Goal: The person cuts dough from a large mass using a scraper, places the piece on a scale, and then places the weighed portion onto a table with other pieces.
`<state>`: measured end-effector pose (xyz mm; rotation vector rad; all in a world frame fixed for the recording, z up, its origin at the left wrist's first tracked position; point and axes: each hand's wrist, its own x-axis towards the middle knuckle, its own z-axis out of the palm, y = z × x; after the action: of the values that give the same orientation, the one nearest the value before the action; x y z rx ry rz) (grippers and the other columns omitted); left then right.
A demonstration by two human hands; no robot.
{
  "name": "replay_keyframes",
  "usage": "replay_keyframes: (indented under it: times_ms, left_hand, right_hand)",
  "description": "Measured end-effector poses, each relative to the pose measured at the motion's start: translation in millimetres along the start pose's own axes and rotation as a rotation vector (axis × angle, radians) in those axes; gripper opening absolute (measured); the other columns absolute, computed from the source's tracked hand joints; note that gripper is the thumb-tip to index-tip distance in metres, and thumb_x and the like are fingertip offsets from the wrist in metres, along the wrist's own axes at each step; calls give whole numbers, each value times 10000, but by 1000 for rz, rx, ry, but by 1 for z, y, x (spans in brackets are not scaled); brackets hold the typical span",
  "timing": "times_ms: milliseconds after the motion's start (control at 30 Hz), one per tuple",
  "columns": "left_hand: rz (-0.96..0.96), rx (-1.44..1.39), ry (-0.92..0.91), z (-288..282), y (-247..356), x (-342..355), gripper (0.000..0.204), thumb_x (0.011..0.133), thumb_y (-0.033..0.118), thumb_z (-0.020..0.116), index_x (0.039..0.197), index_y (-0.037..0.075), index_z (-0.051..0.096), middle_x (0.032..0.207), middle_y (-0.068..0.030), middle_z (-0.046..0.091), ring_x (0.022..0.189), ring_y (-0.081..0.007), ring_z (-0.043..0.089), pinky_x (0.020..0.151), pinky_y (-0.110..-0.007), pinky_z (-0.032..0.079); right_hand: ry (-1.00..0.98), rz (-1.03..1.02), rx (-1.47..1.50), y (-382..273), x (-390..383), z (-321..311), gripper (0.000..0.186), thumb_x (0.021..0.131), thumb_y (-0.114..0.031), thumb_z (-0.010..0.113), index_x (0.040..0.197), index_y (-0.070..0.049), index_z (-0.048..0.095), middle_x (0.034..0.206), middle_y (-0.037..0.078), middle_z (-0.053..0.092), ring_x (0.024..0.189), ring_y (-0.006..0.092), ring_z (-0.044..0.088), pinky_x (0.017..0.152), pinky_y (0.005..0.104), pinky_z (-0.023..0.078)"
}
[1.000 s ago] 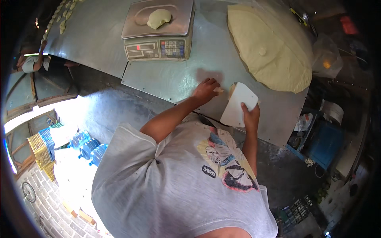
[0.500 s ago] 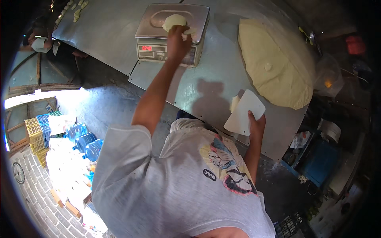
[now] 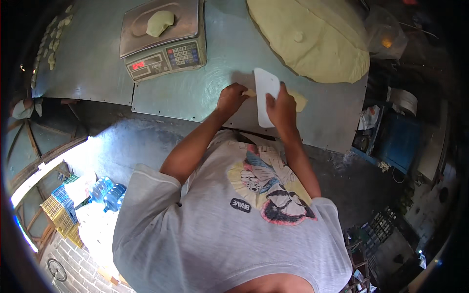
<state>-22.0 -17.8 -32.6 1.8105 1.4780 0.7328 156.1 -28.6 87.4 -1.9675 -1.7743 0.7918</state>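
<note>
My right hand [image 3: 282, 108] grips a white flat scraper [image 3: 265, 88], held over a strip of dough [image 3: 300, 102] on the metal table [image 3: 328, 119]. Just left of the scraper, my left hand [image 3: 231, 100] pinches the pale end of the dough, partly hidden by fingers and blade. A digital scale [image 3: 161, 61] stands up and to the left, with a pale lump of dough [image 3: 159, 23] on its steel pan. A large, flat mound of dough [image 3: 308, 44] lies beyond my hands at the right.
Rows of small dough pieces [image 3: 52, 61] lie at the table's far left, near a co-worker [image 3: 23, 110] at the edge of view. A plastic bag [image 3: 386, 39] and a blue cabinet [image 3: 395, 141] are at the right. Crates [image 3: 61, 215] and water jugs [image 3: 105, 193] stand below left.
My left hand has come down from the scale pan to beside the scraper. The scraper has moved leftward and turned more upright over the dough strip. The whole view has shifted.
</note>
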Motion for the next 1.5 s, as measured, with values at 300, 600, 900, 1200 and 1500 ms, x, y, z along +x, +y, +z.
replay_keyframes:
  times_ms: [300,600,900,1200,1500]
  left_hand:
    - [-172,-174,219,-35,-7,14,292,779,92,710,1022,30,561,908,-166,652,840,-372,644,740,-432,527]
    - [-58,440,741,-222,-16,118,553,769,168,750,1234,34,483,1058,-211,632,954,-363,633,815,-457,506]
    - [166,41,-79,-27,-6,13,507,725,44,734,1209,39,585,1222,-166,594,1164,-340,538,1006,-400,444]
    - [-13,-39,32,6,3,-6,261,734,73,721,987,21,685,887,-136,679,779,-290,658,744,-388,525]
    - [-159,-64,411,-40,-9,6,197,815,103,628,973,-6,587,842,-154,628,699,-299,625,676,-388,523]
  right_hand:
    - [-45,37,-11,1,61,70,453,832,-135,650,1215,37,479,972,270,669,919,443,649,799,488,530]
    - [30,46,432,83,20,32,405,798,-64,697,1166,33,557,1114,196,651,1025,312,642,903,380,474]
    - [124,40,277,89,-3,-35,377,828,-87,687,1152,55,555,1032,210,672,971,311,655,839,379,501]
    - [-142,-47,-276,-5,11,39,407,848,-177,645,1162,19,477,853,264,656,817,445,647,737,511,512]
    - [22,-13,142,33,59,44,429,821,-119,679,1191,43,535,1113,248,642,1041,394,626,894,430,487]
